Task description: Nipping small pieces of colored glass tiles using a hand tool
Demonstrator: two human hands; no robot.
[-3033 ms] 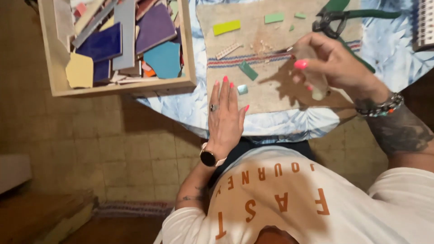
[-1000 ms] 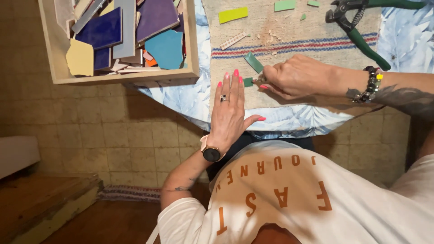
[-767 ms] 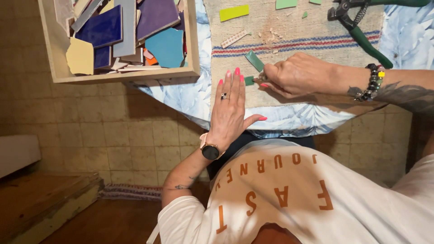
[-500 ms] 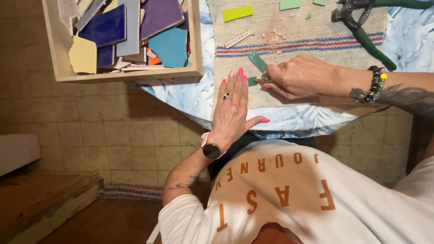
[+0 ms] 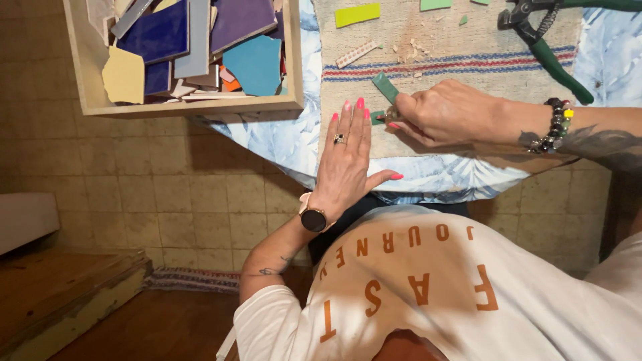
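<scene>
1. Wooden tray of tile shards, upper left: top cut off by frame edge.
2. Green-handled nippers, upper right: jaws and one handle cropped.
3. Right hand curls over its fingertips; grip on dark green tile strip hidden.
4. Small green bit between hands: too small to tell.

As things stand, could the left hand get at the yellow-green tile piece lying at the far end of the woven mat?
Probably yes. The left hand lies flat on the woven mat, and the stretch up to the yellow-green tile piece holds only a small pale strip and crumbs. The right hand works off to the side.
</scene>
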